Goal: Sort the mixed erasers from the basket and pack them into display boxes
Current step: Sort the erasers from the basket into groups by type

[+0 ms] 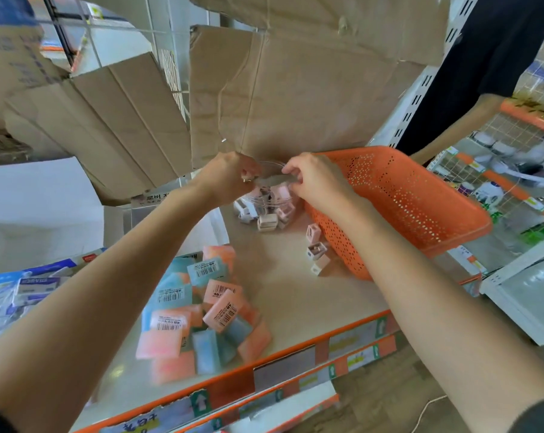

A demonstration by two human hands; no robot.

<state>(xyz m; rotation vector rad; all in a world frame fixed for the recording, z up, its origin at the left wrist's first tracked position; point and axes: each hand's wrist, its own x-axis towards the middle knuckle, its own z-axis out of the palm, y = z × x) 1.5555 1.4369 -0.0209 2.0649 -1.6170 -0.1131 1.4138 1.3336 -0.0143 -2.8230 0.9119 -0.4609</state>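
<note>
Clear tub [265, 200] holds pink erasers [280, 192]; orange basket [405, 195] beside.

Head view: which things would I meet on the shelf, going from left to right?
Blue and white packets → pile of pink and blue erasers → small loose erasers → orange basket. The clear container held by the left hand and right hand overlaps the pile, so it is left out.
</note>
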